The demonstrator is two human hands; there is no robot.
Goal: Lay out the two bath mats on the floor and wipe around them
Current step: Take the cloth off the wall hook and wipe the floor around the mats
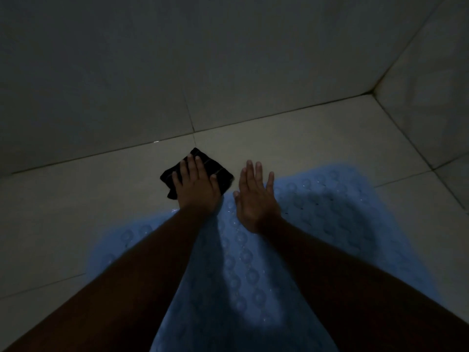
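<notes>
A light blue bath mat (330, 219) with round raised bumps lies flat on the pale tiled floor, running from the frame's bottom up to the middle. My left hand (196, 184) presses flat on a folded black cloth (220, 171) lying on the floor tile just beyond the mat's far left edge. My right hand (256, 199) rests flat with fingers apart on the mat's far edge, holding nothing. My forearms cover much of the mat's middle. Only one mat is visible in this dim view.
A tiled wall (127, 72) rises just beyond the cloth, and a second wall (431, 85) meets it in a corner at the upper right. Bare floor tiles (63, 212) lie left of the mat, and a narrow strip lies right.
</notes>
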